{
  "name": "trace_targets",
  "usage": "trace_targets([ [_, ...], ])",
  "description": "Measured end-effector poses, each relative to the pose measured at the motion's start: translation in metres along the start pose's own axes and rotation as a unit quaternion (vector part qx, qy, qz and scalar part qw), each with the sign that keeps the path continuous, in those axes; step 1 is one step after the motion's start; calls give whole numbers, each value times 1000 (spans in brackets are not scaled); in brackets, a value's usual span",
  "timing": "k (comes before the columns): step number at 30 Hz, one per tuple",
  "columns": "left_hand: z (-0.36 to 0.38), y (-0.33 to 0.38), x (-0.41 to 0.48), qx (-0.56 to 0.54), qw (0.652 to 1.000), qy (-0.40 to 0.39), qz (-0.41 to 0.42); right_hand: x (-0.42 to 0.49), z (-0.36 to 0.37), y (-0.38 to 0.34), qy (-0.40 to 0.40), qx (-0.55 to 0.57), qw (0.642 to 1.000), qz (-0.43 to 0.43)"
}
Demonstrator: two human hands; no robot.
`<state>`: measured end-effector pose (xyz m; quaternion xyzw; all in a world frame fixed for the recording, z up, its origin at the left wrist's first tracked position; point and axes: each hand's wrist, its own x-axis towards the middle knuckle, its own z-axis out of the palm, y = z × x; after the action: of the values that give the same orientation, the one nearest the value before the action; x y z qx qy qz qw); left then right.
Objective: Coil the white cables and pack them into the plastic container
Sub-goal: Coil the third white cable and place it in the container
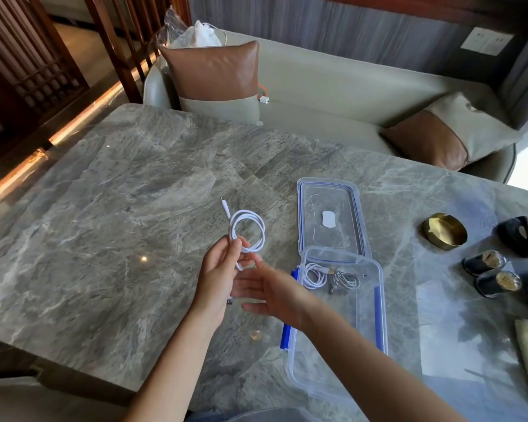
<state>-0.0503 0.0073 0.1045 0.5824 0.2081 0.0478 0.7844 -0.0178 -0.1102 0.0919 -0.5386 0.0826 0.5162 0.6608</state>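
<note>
The left hand [218, 271] pinches the coiled cable [247, 231] so its loops hold; the right hand [269, 292] hovers open and empty beside the container [368, 357].

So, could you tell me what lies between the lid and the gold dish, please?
Nothing: the head view shows only bare marble table between the lid and the gold dish.

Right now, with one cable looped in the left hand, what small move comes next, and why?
Probably carry the coiled white cable right and lower it into the open plastic container. The left hand pinches the loops, the right hand is open and empty, and two coiled cables already lie at the container's far end, with bare floor nearer.
</note>
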Motion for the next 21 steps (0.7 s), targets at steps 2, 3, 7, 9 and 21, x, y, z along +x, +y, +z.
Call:
trace_targets([
  [2, 1, 0, -2, 23, 1000, -6, 14, 4, 5, 0, 17, 141, 990, -12],
  [3, 1, 0, -3, 31, 999, -5, 24, 4, 6, -1, 30, 188, 981, -27],
  [7, -1, -2, -3, 75, 996, 1, 44, 5, 1, -8, 87, 186, 973, -110],
  [9, -3, -2, -1, 74, 996, -5, 47, 2, -2, -12, 96, 155, 973, -143],
  [21, -37, 7, 6, 93, 974, -186, -88, -21, -35, -44, 21, -298, 927, -228],
])
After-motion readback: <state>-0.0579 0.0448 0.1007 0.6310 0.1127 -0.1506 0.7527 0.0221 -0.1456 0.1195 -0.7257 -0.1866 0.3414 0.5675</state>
